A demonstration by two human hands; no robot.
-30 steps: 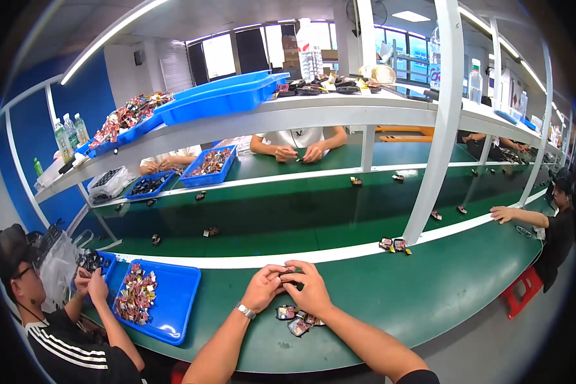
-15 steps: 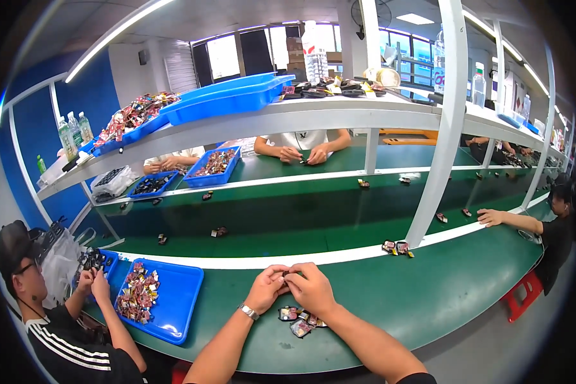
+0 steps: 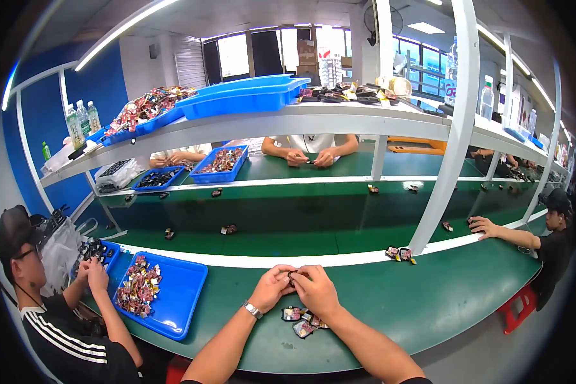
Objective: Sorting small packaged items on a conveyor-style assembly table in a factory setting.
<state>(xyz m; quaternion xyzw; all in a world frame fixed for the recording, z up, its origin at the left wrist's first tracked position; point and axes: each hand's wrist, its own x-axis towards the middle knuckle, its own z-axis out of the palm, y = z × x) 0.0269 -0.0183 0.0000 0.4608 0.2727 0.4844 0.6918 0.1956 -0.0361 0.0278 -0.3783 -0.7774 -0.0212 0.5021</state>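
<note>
Both of my hands meet above the green worktop (image 3: 390, 304), fingertips closed on a small black part (image 3: 292, 279). My left hand (image 3: 272, 289), with a metal-banded watch at the wrist, pinches it from the left. From the right, my right hand (image 3: 316, 293) grips the same part. Fingers cover most of it, so its exact kind cannot be made out. Just below my hands lies a small pile of electronic modules (image 3: 303, 328) with black housings, reddish boards and silvery pieces.
Left of my arms, a blue tray (image 3: 189, 301) holds many reddish boards. Beside it a co-worker (image 3: 64, 320) handles small parts. A white post (image 3: 445, 137) rises near several modules (image 3: 400, 254) on the ledge. Farther off runs a green conveyor belt (image 3: 288, 221); another co-worker (image 3: 550, 240) reaches in at right.
My fingers have shifted a little, and more of the black part shows between them. The co-worker's hand at right has moved onto a small module at the belt's edge. The view has turned slightly.
</note>
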